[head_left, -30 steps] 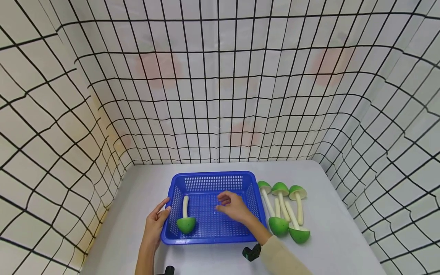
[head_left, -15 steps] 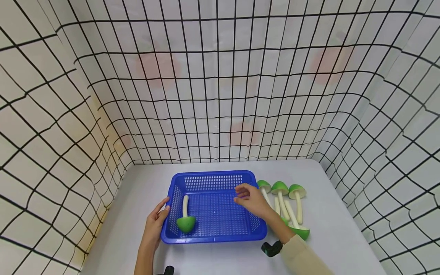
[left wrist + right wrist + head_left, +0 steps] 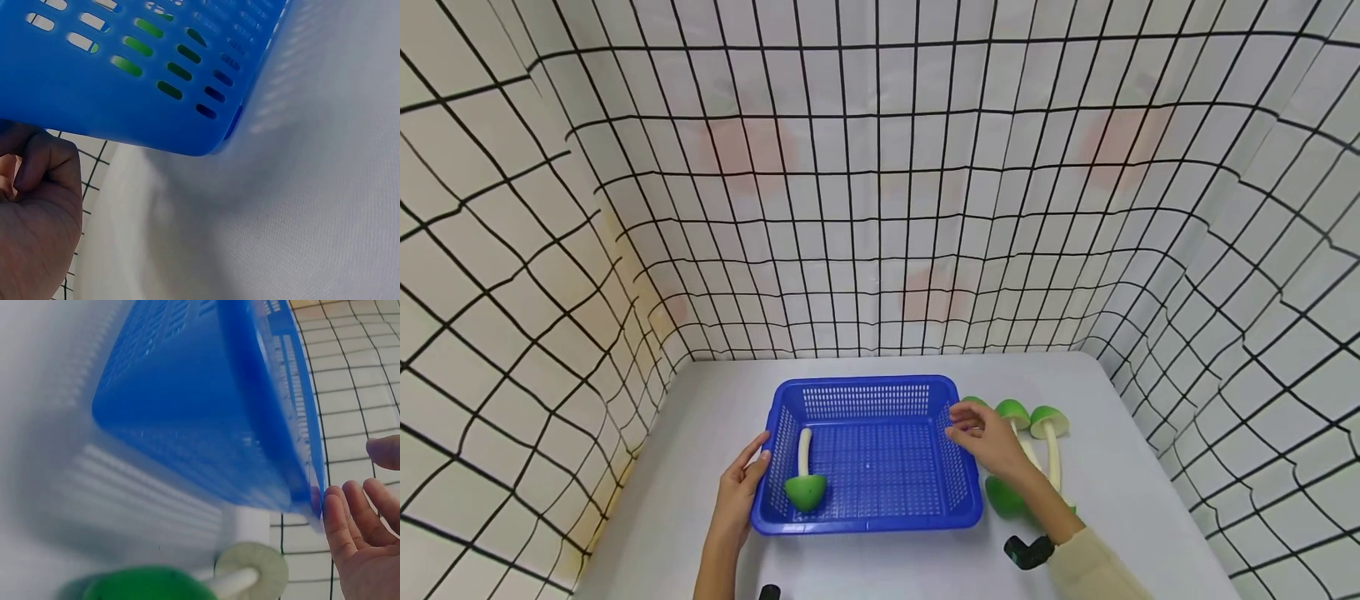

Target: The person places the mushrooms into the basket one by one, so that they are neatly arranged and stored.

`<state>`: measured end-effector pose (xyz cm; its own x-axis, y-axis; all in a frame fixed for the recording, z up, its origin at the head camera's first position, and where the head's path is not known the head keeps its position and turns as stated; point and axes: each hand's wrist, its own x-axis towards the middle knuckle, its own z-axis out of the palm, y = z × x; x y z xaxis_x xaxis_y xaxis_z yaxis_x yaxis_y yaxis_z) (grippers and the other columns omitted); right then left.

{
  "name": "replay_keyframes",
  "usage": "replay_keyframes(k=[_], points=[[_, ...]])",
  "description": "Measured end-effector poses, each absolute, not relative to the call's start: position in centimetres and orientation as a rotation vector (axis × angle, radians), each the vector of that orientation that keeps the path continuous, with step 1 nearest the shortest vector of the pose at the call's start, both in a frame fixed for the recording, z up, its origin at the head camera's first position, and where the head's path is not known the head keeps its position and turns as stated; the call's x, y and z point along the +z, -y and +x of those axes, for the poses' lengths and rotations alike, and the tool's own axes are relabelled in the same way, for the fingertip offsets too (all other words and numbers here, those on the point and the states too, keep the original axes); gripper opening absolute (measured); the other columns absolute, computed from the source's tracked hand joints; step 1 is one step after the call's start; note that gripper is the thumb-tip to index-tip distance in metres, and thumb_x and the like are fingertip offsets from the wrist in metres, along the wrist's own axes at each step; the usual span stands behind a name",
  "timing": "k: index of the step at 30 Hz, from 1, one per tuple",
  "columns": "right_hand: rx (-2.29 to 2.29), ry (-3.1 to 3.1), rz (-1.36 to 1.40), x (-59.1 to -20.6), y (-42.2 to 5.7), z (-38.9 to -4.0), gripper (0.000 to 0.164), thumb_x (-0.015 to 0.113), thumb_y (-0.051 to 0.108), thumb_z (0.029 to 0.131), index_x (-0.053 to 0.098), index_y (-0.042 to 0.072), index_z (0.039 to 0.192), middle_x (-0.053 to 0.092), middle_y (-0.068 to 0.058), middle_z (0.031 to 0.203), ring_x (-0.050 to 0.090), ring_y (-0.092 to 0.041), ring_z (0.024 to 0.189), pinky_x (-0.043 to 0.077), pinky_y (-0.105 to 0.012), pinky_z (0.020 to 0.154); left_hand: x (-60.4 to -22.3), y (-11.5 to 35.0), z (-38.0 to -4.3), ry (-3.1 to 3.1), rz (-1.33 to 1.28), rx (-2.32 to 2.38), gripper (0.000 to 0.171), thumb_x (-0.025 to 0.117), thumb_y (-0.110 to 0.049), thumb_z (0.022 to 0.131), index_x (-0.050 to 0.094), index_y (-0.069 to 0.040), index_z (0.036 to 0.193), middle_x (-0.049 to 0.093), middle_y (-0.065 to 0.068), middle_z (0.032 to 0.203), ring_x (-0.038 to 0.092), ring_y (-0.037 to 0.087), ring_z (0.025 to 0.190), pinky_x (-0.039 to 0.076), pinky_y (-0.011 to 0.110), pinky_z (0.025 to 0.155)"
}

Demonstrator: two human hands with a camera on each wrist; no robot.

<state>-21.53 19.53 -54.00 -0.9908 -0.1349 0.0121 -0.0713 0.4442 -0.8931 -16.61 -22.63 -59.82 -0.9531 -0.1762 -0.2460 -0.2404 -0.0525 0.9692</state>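
A blue plastic basket (image 3: 868,527) sits on the table, with one green-capped, white-stemmed toy mushroom (image 3: 806,492) lying in its left part. My left hand (image 3: 739,492) grips the basket's left rim; in the left wrist view its fingers curl close beneath the blue rim. Over the right rim hovers my right hand (image 3: 1000,446), holding nothing, thumb and fingers apart. The right wrist view has the right hand (image 3: 362,537) beside the basket's rim (image 3: 275,425); whether the fingertips touch it I cannot tell. Behind and under that arm lie several more mushrooms (image 3: 1048,423), partly hidden.
A white tabletop (image 3: 1120,467) bears the basket and the mushrooms. Black netting (image 3: 880,221) over pale cloth rises at the back and both sides. The right wrist view shows a green cap (image 3: 150,584) and a pale cap underside (image 3: 253,569) close to the basket.
My right hand has moved right, from above the basket's middle to its right rim, and now covers part of the mushroom group. The left hand and the basket have stayed in place.
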Motion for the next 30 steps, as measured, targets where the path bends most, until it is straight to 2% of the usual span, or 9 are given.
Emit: replay_keyframes(k=[9, 17, 25, 30], points=[[-1.602, -2.685, -0.162, -53.8, -22.9, -21.0, 0.043, 0.072, 0.017, 0.098, 0.059, -0.001, 0.134, 0.066, -0.021, 0.127, 0.065, -0.031, 0.115, 0.055, -0.021, 0.092, -59.9, 22.6, -16.4, -2.116, -0.497, 2.203, 0.056, 0.063, -0.048, 0.101, 0.052, -0.03, 0.152, 0.066, 0.017, 0.137, 0.072, 0.02, 0.104, 0.061, 0.031, 0.084], [-1.558, -2.726, -0.129, -53.7, -25.9, -21.1, 0.044, 0.071, 0.022, 0.099, 0.058, 0.0, 0.135, 0.065, -0.021, 0.129, 0.065, -0.028, 0.115, 0.051, -0.012, 0.089, -59.8, 22.7, -16.6, -2.114, -0.497, 2.196, 0.056, 0.062, -0.048, 0.101, 0.05, -0.031, 0.153, 0.064, 0.017, 0.139, 0.071, 0.02, 0.106, 0.061, 0.031, 0.085], [-1.478, -2.843, -0.163, -54.1, -28.3, -21.3, 0.04, 0.071, 0.017, 0.098, 0.06, -0.002, 0.132, 0.068, -0.021, 0.124, 0.067, -0.035, 0.113, 0.052, -0.014, 0.087, -59.7, 22.5, -16.9, -2.104, -0.474, 2.218, 0.055, 0.063, -0.048, 0.101, 0.051, -0.031, 0.152, 0.061, 0.018, 0.144, 0.071, 0.021, 0.109, 0.06, 0.031, 0.087], [-1.4, -2.879, -0.104, -55.1, -29.6, -20.8, 0.041, 0.071, 0.024, 0.099, 0.062, 0.0, 0.131, 0.071, -0.018, 0.123, 0.069, -0.029, 0.11, 0.053, -0.016, 0.085, -59.8, 22.5, -16.6, -2.124, -0.495, 2.189, 0.058, 0.062, -0.051, 0.1, 0.05, -0.031, 0.153, 0.058, 0.02, 0.148, 0.07, 0.022, 0.112, 0.06, 0.03, 0.089]])
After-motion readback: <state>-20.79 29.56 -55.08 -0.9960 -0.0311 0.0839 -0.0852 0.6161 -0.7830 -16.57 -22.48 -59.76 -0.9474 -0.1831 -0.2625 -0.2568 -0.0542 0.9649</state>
